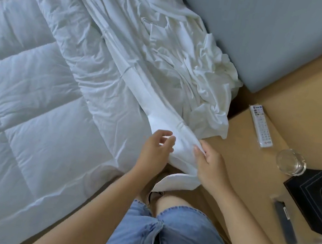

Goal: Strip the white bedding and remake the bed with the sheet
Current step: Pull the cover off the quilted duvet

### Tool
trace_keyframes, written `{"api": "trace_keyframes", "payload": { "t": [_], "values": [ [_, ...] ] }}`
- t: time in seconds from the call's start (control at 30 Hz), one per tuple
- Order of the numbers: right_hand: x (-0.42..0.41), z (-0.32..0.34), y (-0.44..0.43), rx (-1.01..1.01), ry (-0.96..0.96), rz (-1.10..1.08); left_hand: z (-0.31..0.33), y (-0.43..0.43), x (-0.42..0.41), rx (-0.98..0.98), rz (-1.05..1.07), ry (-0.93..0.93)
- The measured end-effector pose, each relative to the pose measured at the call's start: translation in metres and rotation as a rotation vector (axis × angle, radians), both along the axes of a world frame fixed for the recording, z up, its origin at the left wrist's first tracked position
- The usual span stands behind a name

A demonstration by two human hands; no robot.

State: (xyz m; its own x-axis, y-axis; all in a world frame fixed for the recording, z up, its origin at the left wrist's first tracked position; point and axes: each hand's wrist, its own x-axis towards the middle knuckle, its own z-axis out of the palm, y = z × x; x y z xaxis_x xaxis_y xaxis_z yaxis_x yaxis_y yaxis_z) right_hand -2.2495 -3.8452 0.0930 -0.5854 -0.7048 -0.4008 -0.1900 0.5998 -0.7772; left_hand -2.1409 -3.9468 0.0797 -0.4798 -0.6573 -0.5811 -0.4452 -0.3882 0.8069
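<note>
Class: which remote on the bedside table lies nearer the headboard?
The white remote, beyond the glass; the dark remote lies by the tissue box.

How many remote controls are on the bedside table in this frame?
2. A white remote lies on the table near the crumpled sheet; a dark remote, blurry, lies beside the tissue box. Others may sit outside view.

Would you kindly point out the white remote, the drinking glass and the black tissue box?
white remote (260,126): head view, middle of its keypad.
drinking glass (290,162): head view, centre of its round body.
black tissue box (308,184): head view, bare top face.
</note>
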Motion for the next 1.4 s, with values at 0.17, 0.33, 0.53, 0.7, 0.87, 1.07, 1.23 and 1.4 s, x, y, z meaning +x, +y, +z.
{"api": "trace_keyframes", "payload": {
  "t": [0.17,0.33,0.53,0.7,0.87,1.07,1.23,1.4],
  "values": [
    [0.023,0.002,0.003,-0.049,-0.033,0.208,-0.006,-0.038,-0.015,-0.144,0.070,-0.189],
    [0.038,0.003,-0.006,-0.047,0.073,0.434,-0.010,-0.064,-0.004,-0.172,0.158,-0.250],
    [0.042,0.015,-0.060,-0.075,-0.263,0.099,0.013,-0.088,0.017,-0.184,0.142,-0.055],
    [0.035,0.037,-0.146,-0.078,-0.351,-0.089,0.039,-0.096,0.031,-0.079,0.059,0.033],
    [0.037,0.046,-0.183,0.053,-0.319,-0.014,0.047,-0.112,0.045,0.157,0.061,0.195],
    [0.042,0.049,-0.194,0.097,-0.487,-0.078,0.050,-0.139,0.041,0.086,-0.054,0.234],
    [0.034,0.052,-0.190,0.025,-0.440,-0.278,0.054,-0.150,0.025,-0.005,-0.147,0.178],
    [0.035,0.051,-0.187,-0.047,-0.299,-0.558,0.053,-0.156,0.023,0.038,-0.125,0.230]
  ]
}}
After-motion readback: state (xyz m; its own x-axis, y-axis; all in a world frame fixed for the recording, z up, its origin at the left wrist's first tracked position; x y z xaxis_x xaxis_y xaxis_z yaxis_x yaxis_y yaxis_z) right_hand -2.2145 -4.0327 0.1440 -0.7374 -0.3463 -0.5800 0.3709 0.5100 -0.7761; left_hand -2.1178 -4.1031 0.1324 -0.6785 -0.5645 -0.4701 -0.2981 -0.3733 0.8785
